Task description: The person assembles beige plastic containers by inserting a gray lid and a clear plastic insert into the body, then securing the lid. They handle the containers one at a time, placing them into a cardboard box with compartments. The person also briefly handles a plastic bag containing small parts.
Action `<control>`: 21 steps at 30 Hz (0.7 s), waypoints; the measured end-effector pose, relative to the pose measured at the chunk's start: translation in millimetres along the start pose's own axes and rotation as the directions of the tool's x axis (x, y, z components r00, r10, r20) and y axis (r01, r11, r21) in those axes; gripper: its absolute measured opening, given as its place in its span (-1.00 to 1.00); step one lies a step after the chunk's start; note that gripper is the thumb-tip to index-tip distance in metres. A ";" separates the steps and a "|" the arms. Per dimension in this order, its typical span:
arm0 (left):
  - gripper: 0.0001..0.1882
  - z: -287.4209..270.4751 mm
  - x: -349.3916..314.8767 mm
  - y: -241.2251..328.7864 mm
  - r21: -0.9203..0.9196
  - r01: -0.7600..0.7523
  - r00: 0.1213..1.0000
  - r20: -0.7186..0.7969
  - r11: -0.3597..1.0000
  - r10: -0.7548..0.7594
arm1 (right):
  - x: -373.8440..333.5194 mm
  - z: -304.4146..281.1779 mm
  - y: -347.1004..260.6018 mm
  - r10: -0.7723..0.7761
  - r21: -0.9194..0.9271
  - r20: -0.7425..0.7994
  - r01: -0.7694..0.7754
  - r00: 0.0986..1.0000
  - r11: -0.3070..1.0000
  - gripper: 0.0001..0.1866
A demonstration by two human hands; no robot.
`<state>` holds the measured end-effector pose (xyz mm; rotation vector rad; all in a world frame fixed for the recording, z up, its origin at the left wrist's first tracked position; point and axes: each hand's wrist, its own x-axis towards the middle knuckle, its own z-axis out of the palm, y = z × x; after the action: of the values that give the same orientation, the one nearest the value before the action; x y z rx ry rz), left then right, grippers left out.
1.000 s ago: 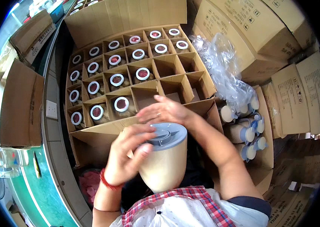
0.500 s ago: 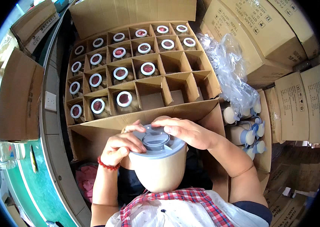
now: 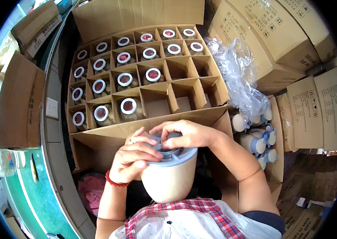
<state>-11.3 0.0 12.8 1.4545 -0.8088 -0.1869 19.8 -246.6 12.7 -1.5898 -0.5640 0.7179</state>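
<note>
In front of my chest stands a cream flask body, its wide end up and covered by a blue-grey round cap. My left hand holds the flask at the cap's left side, fingers laid over the cap and thumb at the rim. A red bead bracelet is on that wrist. At the cap's middle, the bent fingers of my right hand close around a dark grey round piece. My fingers partly hide this piece.
Beyond my hands, a divided carton holds several glass flask liners with white rings. To the right are clear plastic bags, a box of cream-and-blue flasks and stacked cartons. A green-topped table runs along the left.
My right hand has shifted left from the cap's far right edge to its middle, and its fingers have bent around the round piece. My left fingers have slid slightly inward.
</note>
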 end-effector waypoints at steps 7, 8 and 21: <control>-0.61 17.6 -8.5 -6.9 -0.642 -0.034 0.902 -0.350 0.766 -0.253 | -30.9 14.0 -59.2 -0.050 -0.219 0.038 0.057 0.998 0.974 -0.67; -0.61 23.5 -10.1 -16.7 -0.493 0.084 0.873 -0.382 0.866 -0.302 | -43.0 17.3 -74.1 -0.126 -0.267 0.056 0.136 0.990 0.954 -0.67; -0.68 71.8 -86.0 -8.7 0.160 0.458 0.854 -0.354 0.874 -0.382 | -127.2 68.6 -113.0 -0.160 -0.843 -0.119 -0.014 0.980 0.538 -0.61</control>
<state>-113.1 -9.7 -33.9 1.8282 -0.2441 -0.1892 -112.6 -274.6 136.5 -2.4946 -0.9186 0.1805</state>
